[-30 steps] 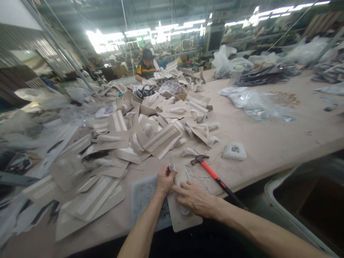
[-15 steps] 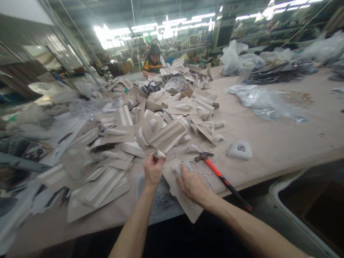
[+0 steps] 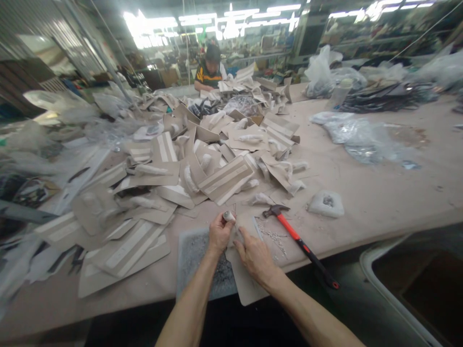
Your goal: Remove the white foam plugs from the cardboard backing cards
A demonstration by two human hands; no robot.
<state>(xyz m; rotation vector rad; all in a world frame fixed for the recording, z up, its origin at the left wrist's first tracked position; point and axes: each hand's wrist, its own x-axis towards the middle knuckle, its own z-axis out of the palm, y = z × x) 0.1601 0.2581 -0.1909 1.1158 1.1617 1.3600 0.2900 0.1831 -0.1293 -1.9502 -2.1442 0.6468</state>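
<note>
My left hand (image 3: 219,235) is closed around a small white roll (image 3: 228,216), its round end facing up. Close beside it, my right hand (image 3: 255,255) has its fingers at the upper part of a beige panel (image 3: 246,284); whether they pinch the panel or a wrapped part on it is unclear. The panel overlaps a grey, worn pad (image 3: 191,255) at the table's front edge. Small metal pieces (image 3: 277,238) lie scattered right of the panel. A claw hammer (image 3: 294,235) with a red and black handle rests beside them.
Beige panels with white wrapped handles form a large pile (image 3: 224,178) ahead and to the left. A white block (image 3: 326,203) with small pieces in its hollow sits at right. Plastic bags (image 3: 356,137) lie farther back. A person (image 3: 210,72) is beyond the pile.
My left hand and the roll have moved right, closer to my right hand. The beige panel has turned to lie more upright in the view, uncovering more of the pad.
</note>
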